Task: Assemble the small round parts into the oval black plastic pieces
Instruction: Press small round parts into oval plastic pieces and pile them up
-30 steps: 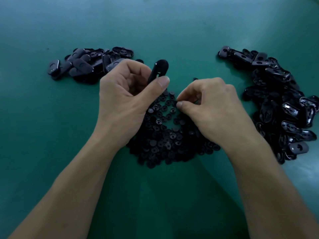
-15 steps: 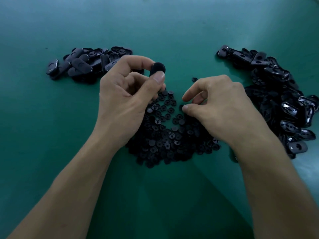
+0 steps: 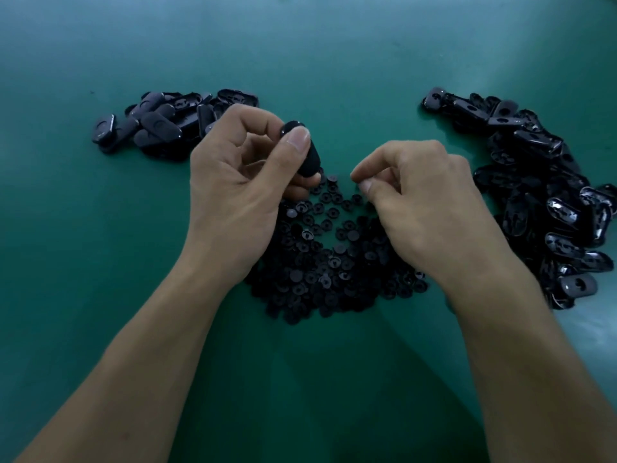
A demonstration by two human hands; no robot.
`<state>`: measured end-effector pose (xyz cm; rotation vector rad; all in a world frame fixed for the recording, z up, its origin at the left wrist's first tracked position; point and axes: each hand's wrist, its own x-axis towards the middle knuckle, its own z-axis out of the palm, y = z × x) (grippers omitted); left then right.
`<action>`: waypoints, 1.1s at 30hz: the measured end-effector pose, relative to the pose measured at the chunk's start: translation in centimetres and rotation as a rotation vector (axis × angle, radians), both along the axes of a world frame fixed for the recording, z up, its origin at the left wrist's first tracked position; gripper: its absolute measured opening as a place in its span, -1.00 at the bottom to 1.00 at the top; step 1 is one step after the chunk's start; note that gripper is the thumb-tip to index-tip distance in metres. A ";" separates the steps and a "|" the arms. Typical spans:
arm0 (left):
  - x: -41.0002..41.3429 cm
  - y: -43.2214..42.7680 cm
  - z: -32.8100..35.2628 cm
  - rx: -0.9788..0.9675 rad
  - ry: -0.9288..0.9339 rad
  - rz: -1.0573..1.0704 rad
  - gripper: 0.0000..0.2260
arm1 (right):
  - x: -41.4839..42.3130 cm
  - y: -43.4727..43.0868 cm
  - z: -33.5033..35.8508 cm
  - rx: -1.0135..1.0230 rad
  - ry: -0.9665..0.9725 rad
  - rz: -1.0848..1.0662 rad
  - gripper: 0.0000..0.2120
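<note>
The left hand (image 3: 233,195) is holding one oval black piece (image 3: 305,152) above the far edge of the heap of small round parts (image 3: 330,259). The thumb is pressing on the upper end of the piece and the other fingers are closing behind it, so the hold is looking firm. The long axis of the piece is running from upper left down to lower right, and its lower end is pointing toward the right hand (image 3: 424,208).

The right hand is hovering just beside it, to the right and a little lower. Its thumb and forefinger are pinching together, but I cannot tell if a round part is between them; the gap is too small and dark.

In my judgement the next move is depending on this: the right hand is nearer to the lower end, so a round part should come from the right, across the short gap. Two piles of oval pieces are lying on the green table (image 3: 100,295), one at far left (image 3: 160,125) and a bigger one at right (image 3: 534,195).
</note>
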<state>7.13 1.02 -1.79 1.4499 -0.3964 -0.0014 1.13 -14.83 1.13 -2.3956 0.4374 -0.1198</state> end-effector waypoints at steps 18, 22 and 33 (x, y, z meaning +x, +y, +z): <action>0.2 0.0 -0.3 0.045 0.008 0.043 -0.88 | 0.3 -0.4 -0.5 -0.030 0.075 -0.025 -0.93; 0.2 0.0 -0.3 0.043 0.004 0.042 -0.88 | 0.1 -0.2 -0.5 -0.035 0.041 -0.024 -0.86; 0.2 -0.1 -0.4 0.049 0.003 0.039 -0.89 | 0.3 0.0 -0.4 -0.065 0.093 -0.006 -0.95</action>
